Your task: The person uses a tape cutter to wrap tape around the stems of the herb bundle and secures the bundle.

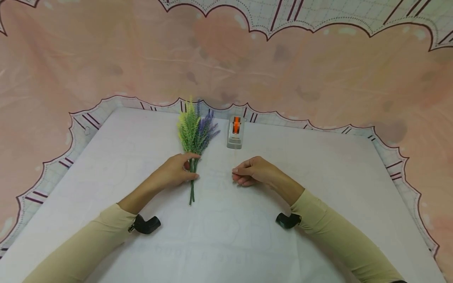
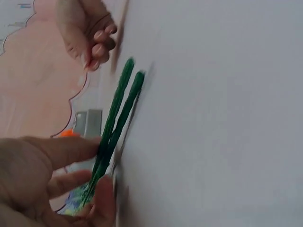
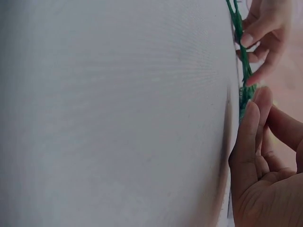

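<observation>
Artificial lavender (image 1: 192,131), yellow-green and purple with green stems (image 2: 113,125), lies on the white table. My left hand (image 1: 175,169) is around the stems just below the flower heads, its thumb and fingers on either side. In the right wrist view, the left hand (image 3: 267,35) is on the stems too. To their right, my right hand (image 1: 253,171) is held apart from the bunch, fingers curled and thumb against the index fingertip. Nothing can be made out between those fingertips (image 3: 259,99). A grey tape dispenser (image 1: 235,141) with an orange reel stands behind the right hand.
The white tabletop (image 1: 318,165) spreads around both hands. Its far and side edges show a scalloped cloth border (image 1: 396,169). Black wrist cameras (image 1: 146,225) are worn on both wrists, below the sleeves' cuffs.
</observation>
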